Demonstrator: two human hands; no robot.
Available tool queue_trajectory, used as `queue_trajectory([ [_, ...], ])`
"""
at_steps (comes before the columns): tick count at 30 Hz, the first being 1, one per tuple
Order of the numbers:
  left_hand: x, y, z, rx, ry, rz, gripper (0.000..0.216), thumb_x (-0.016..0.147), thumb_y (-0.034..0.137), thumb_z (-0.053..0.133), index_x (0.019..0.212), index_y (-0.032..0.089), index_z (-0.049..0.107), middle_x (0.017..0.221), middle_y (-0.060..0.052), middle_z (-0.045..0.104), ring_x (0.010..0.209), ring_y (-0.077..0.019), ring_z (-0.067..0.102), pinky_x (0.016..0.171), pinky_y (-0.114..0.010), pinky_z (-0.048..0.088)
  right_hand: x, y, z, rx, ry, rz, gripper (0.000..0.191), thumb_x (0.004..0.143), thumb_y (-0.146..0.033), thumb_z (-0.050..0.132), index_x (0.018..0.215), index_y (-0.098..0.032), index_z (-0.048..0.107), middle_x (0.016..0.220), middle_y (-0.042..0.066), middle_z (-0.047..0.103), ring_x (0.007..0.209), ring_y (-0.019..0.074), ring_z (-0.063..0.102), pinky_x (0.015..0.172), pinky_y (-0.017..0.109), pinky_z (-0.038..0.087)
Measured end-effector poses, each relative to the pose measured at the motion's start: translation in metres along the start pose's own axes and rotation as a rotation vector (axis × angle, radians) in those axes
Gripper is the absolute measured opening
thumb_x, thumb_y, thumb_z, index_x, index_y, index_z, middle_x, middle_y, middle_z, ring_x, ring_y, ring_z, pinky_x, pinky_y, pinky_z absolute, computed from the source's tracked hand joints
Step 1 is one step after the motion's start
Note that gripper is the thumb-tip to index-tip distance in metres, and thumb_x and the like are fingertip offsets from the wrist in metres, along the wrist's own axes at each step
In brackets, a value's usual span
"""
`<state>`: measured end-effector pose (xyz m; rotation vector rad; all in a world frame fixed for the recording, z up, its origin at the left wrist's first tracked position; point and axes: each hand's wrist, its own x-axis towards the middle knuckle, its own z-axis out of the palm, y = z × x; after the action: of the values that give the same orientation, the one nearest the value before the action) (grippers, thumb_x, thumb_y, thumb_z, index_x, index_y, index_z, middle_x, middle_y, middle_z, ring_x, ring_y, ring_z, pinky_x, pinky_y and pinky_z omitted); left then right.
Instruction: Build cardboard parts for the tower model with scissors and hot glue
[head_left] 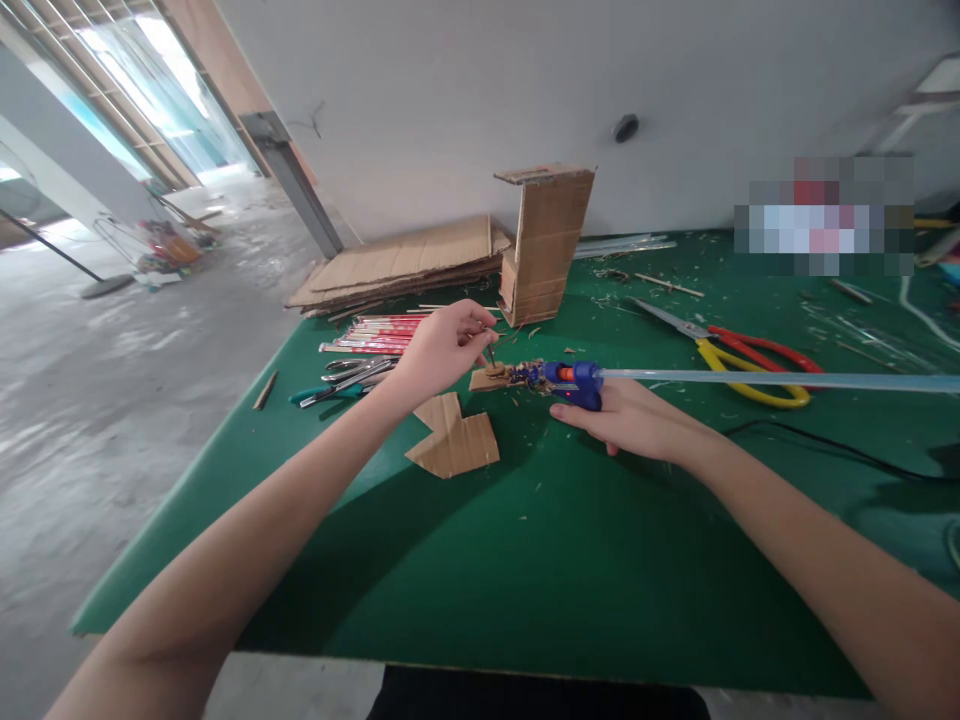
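Note:
My right hand (630, 418) is closed round a blue glue gun (571, 381) with a long clear glue stick (780, 379) sticking out to the right. Its nozzle points left at a small cardboard piece (487, 379) on the green table (525, 560). My left hand (442, 347) pinches a thin short stick (491, 355) upright on that piece. A cut cardboard shape (454, 440) lies just in front of my left hand.
Red-and-yellow scissors (742, 362) lie to the right, pliers (349, 380) and red-wrapped sticks (379, 335) to the left. A folded cardboard box (546, 243) and flat cardboard sheets (405, 262) stand at the back. A black cord (817, 445) runs right. The table's left edge drops to the concrete floor.

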<state>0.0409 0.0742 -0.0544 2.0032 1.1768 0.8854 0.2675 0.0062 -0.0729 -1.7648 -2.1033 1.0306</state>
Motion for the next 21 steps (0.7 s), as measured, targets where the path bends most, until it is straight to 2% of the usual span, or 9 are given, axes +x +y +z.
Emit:
queue_trajectory([
  [8, 0.000, -0.005, 0.001, 0.269, 0.114, 0.124, 0.016, 0.079, 0.029, 0.058, 0.091, 0.019, 0.062, 0.086, -0.002, 0.068, 0.067, -0.0117, 0.058, 0.063, -0.027, 0.047, 0.000, 0.000, 0.000, -0.004, -0.009, 0.004, 0.048, 0.082, -0.064, 0.046, 0.095, -0.021, 0.063, 0.050, -0.004, 0.050, 0.043, 0.0137, 0.055, 0.043, 0.025, 0.043],
  [14, 0.002, -0.008, 0.003, 0.132, 0.088, 0.077, 0.015, 0.081, 0.026, 0.056, 0.090, 0.017, 0.063, 0.083, -0.004, 0.068, 0.066, -0.0121, 0.061, 0.060, -0.027, 0.050, 0.000, -0.001, 0.000, -0.009, -0.003, -0.006, 0.051, 0.081, -0.063, 0.047, 0.108, -0.022, 0.061, 0.049, -0.005, 0.050, 0.042, 0.0137, 0.055, 0.042, 0.024, 0.042],
  [18, 0.002, -0.006, 0.004, 0.055, 0.056, 0.057, 0.013, 0.081, 0.026, 0.057, 0.090, 0.017, 0.061, 0.083, -0.005, 0.068, 0.062, -0.0109, 0.061, 0.056, -0.025, 0.051, -0.001, -0.002, 0.000, -0.007, -0.008, -0.004, 0.050, 0.082, -0.063, 0.047, 0.104, -0.021, 0.062, 0.050, -0.005, 0.050, 0.041, 0.0131, 0.055, 0.042, 0.024, 0.043],
  [21, 0.002, -0.006, 0.004, 0.037, 0.043, 0.026, 0.014, 0.082, 0.022, 0.054, 0.096, 0.018, 0.057, 0.085, -0.005, 0.070, 0.059, -0.0099, 0.062, 0.055, -0.024, 0.051, -0.001, -0.002, 0.000, -0.005, -0.004, -0.009, 0.050, 0.083, -0.062, 0.047, 0.110, -0.022, 0.061, 0.049, -0.005, 0.049, 0.041, 0.0127, 0.054, 0.041, 0.023, 0.042],
])
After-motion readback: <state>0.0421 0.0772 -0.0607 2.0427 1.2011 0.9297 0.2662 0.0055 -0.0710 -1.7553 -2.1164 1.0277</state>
